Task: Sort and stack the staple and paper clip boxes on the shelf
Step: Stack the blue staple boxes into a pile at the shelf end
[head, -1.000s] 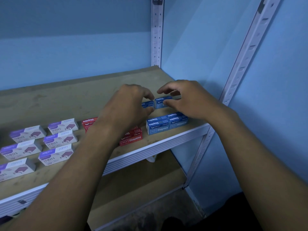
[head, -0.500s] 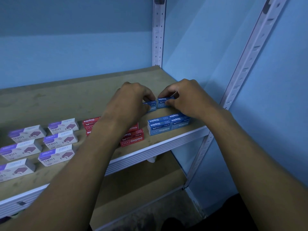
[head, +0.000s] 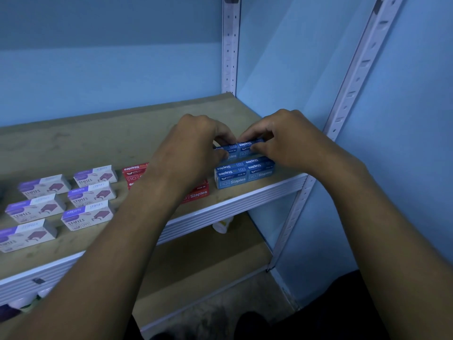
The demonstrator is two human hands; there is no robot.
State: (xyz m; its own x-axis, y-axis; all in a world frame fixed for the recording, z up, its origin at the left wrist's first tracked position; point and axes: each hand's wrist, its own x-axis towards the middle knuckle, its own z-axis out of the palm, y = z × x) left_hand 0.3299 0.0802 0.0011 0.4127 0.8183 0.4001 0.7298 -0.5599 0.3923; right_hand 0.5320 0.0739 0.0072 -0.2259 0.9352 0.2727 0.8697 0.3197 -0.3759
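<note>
On the wooden shelf [head: 103, 143], my left hand [head: 196, 148] pinches one small blue staples box [head: 226, 150] and my right hand [head: 286, 141] pinches a second blue staples box [head: 247, 144]. The two boxes sit side by side, touching. In front of them, near the shelf's front edge, lies a group of blue staples boxes [head: 242, 174]. Red staples boxes [head: 133, 174] lie to the left, partly hidden under my left forearm. Several purple and white staples boxes [head: 90, 196] lie in rows at the left.
A white metal upright [head: 230, 45] stands at the shelf's back corner and another upright [head: 353, 94] at the front right, close to the blue wall. A lower shelf [head: 208, 266] holds a small white object [head: 221, 227]. Bare wood lies behind the boxes.
Both hands have brought the two blue boxes together and lowered them just behind the front blue group. Their fingers have closed tighter on the boxes.
</note>
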